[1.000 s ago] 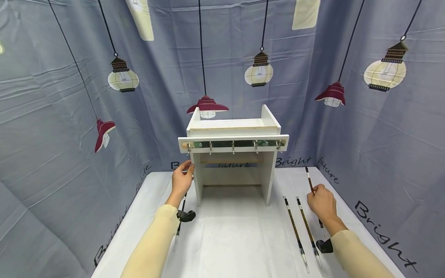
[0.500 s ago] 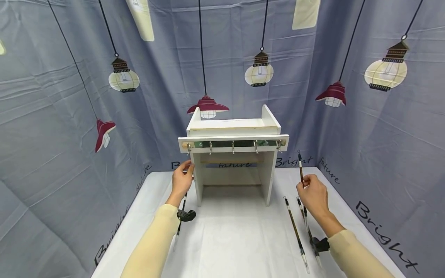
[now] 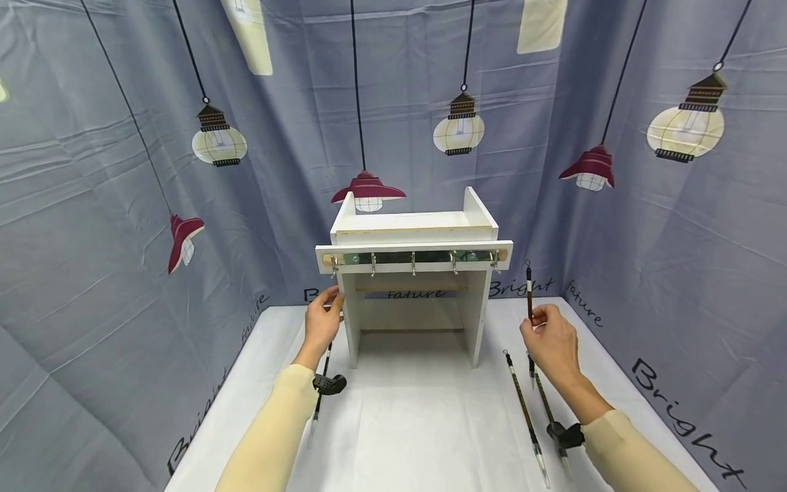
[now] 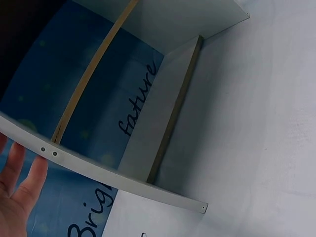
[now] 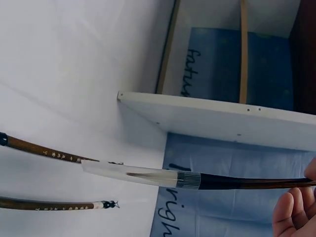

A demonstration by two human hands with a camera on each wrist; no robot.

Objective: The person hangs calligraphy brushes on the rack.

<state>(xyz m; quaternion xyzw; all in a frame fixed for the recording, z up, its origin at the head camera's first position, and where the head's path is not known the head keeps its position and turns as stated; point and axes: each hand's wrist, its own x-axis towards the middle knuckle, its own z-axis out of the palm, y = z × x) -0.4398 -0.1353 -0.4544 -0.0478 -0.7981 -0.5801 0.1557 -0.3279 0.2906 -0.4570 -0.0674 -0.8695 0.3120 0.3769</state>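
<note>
A calligraphy brush (image 3: 529,290) stands nearly upright, loop end up, pinched at the shaft between the thumb and fingers of my right hand (image 3: 553,345). In the right wrist view a clear cap (image 5: 143,174) covers its bristles. Left of that hand is a white wooden shelf (image 3: 480,321) with several metal hooks (image 3: 413,262) on its front rail. My left hand (image 3: 322,324) rests its fingertips against the outer face of the left side panel, as the left wrist view also shows at the panel (image 4: 123,183).
Two capped brushes lie on the white table (image 3: 406,437) at the right: one nearer the shelf (image 3: 522,403) and another (image 3: 544,398) partly under my right wrist. A further brush (image 3: 326,359) lies beneath my left forearm. Patterned curtains (image 3: 295,137) surround the table.
My right hand has lifted the brush from the table's right side, moved it left and turned it nearly upright. The left hand and the shelf have stayed in place.
</note>
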